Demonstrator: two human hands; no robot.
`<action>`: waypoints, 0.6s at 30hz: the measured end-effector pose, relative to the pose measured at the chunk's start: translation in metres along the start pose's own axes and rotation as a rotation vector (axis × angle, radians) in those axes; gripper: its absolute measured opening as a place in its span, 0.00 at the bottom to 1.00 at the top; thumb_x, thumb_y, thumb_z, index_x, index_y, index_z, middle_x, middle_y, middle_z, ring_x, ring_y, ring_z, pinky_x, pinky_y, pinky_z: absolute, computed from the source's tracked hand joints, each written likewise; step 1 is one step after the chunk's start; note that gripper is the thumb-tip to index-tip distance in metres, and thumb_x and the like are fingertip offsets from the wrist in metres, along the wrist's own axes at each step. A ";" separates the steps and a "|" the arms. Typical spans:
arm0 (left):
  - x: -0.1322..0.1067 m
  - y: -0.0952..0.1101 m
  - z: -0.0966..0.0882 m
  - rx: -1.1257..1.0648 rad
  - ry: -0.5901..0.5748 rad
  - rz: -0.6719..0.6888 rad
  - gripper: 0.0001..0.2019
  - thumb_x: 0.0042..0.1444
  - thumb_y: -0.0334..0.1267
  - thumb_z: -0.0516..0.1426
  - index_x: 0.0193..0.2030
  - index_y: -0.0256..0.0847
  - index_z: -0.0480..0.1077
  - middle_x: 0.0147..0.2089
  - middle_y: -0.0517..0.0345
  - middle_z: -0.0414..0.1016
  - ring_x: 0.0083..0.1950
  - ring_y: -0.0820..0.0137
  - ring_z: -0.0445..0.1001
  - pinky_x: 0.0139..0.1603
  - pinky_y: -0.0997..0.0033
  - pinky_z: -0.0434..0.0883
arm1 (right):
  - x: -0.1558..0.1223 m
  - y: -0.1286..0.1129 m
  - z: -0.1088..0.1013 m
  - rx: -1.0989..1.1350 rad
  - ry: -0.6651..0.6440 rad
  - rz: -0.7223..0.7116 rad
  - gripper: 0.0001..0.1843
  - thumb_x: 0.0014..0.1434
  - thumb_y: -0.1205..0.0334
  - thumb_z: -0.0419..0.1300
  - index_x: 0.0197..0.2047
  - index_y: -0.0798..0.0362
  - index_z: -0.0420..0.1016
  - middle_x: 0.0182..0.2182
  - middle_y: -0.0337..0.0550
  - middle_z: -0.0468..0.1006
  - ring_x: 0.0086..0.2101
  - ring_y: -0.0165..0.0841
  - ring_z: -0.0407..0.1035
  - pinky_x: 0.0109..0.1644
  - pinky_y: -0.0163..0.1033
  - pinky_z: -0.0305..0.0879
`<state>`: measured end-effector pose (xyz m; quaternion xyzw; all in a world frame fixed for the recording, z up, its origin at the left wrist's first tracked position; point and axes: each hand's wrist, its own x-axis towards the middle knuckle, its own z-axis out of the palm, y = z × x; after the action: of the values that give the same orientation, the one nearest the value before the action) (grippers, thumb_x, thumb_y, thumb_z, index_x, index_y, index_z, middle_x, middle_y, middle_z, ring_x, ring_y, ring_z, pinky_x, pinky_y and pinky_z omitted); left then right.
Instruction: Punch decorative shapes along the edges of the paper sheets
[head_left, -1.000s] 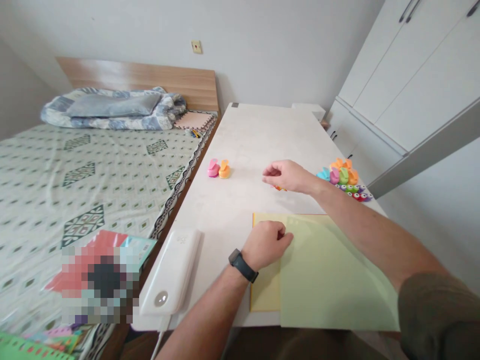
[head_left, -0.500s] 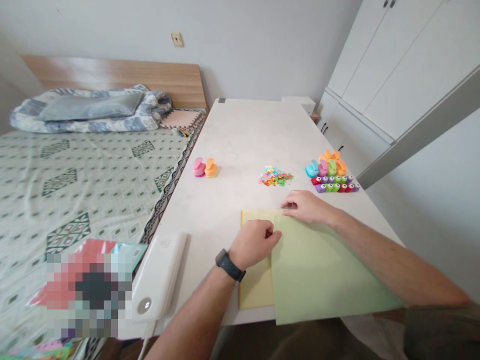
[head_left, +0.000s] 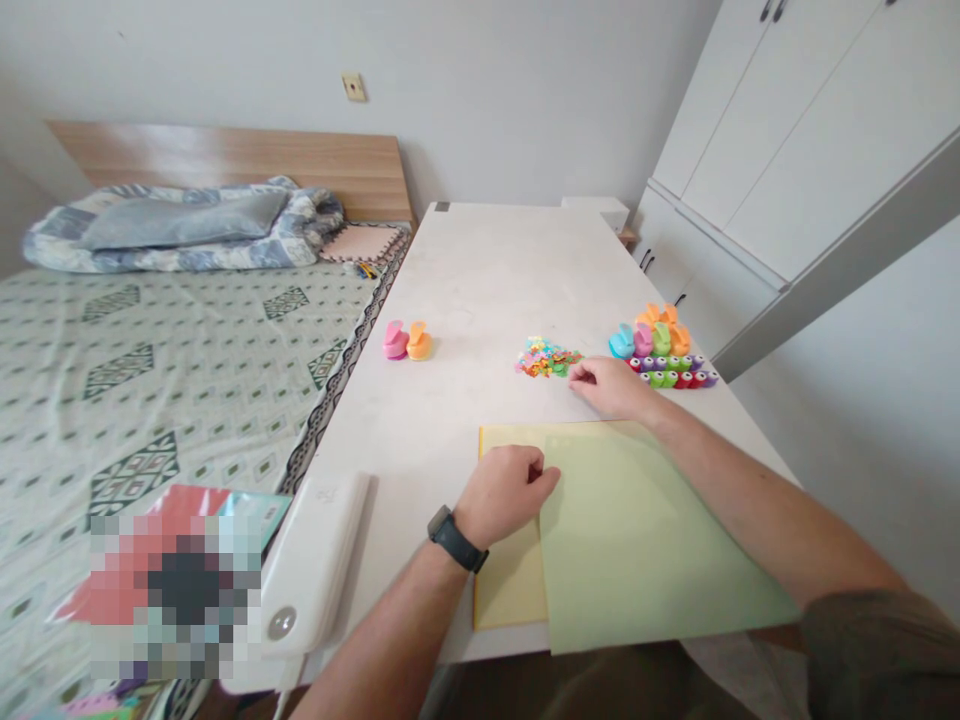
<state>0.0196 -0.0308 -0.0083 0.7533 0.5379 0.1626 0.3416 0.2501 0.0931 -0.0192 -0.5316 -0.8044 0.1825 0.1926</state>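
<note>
My left hand (head_left: 506, 495), with a black watch on its wrist, rests on a pale yellow sheet (head_left: 510, 590) beside the left edge of a light green sheet of paper (head_left: 660, 550). Its fingers are curled in, and their undersides are hidden. The green sheet overlaps the yellow one at a slight slant. Beyond the papers, my right hand (head_left: 607, 388) is at the right edge of a pile of small colourful paper cutouts (head_left: 546, 358). Its fingertips are pressed together; whatever may be between them is too small to make out.
Pink and orange craft punches (head_left: 407, 341) stand left of the pile. Several more punches (head_left: 651, 338) and rows of small punches (head_left: 671, 379) are at the right. A white laminator-like device (head_left: 319, 565) with a cable lies at the table's left edge, beside the bed (head_left: 225, 370).
My right hand has moved forward from the top edge of the green sheet to the edge of the cutout pile. My left hand has stayed on the papers.
</note>
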 end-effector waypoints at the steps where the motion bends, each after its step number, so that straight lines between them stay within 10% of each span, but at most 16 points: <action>1: 0.000 0.000 0.000 0.000 0.000 -0.002 0.18 0.60 0.45 0.54 0.22 0.40 0.61 0.21 0.63 0.62 0.25 0.74 0.57 0.29 0.70 0.49 | 0.006 0.003 -0.001 -0.019 0.026 0.025 0.06 0.59 0.64 0.61 0.36 0.53 0.80 0.33 0.43 0.81 0.33 0.33 0.72 0.37 0.36 0.61; 11: 0.000 -0.002 0.000 -0.009 0.007 -0.009 0.17 0.60 0.45 0.54 0.22 0.40 0.62 0.22 0.62 0.63 0.25 0.74 0.58 0.29 0.70 0.49 | 0.034 0.020 -0.006 -0.165 0.109 0.073 0.11 0.63 0.63 0.58 0.40 0.53 0.83 0.37 0.46 0.84 0.36 0.36 0.75 0.40 0.37 0.64; 18: 0.001 0.000 -0.001 -0.017 0.011 -0.016 0.17 0.60 0.45 0.54 0.22 0.40 0.61 0.21 0.62 0.61 0.25 0.74 0.57 0.29 0.70 0.49 | 0.057 0.067 -0.072 -0.195 0.309 0.290 0.15 0.60 0.58 0.60 0.47 0.53 0.81 0.42 0.48 0.84 0.41 0.38 0.76 0.47 0.40 0.69</action>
<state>0.0194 -0.0295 -0.0079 0.7450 0.5444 0.1685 0.3466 0.3186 0.1766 0.0153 -0.6795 -0.6942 0.0464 0.2329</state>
